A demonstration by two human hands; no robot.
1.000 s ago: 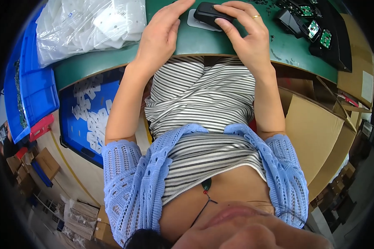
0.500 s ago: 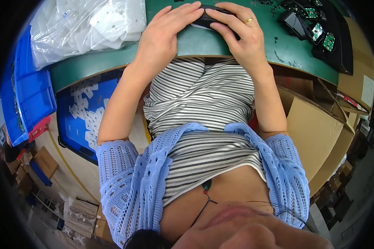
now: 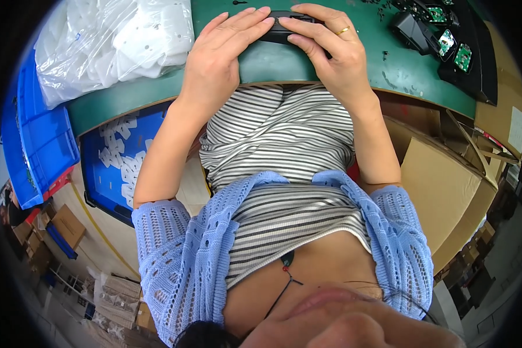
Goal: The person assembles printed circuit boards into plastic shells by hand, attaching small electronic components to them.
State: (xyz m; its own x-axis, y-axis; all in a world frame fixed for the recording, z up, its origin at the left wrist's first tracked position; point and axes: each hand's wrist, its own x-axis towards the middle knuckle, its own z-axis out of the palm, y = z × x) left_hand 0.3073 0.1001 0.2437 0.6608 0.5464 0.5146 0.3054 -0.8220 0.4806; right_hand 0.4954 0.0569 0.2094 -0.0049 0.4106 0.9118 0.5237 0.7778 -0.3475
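A black plastic housing (image 3: 276,36) lies at the near side of the green table, partly hidden under my fingers. My left hand (image 3: 219,57) is laid over its left end, fingers stretched and close together. My right hand (image 3: 337,47), with a ring on one finger, grips its right end between the bent fingers and the thumb. The fingertips of both hands nearly meet on top of the housing.
A clear bag (image 3: 119,43) of white plastic parts lies on the green table (image 3: 267,68) at the left. Black housings and green circuit boards (image 3: 463,57) sit at the right, near small dark screws. A blue tray (image 3: 101,174) of white pieces and a cardboard box (image 3: 441,180) stand below.
The black housing has tipped or turned, and the pale lower edge seen before no longer shows. My left hand has shifted slightly left and down; the right stays close to its place.
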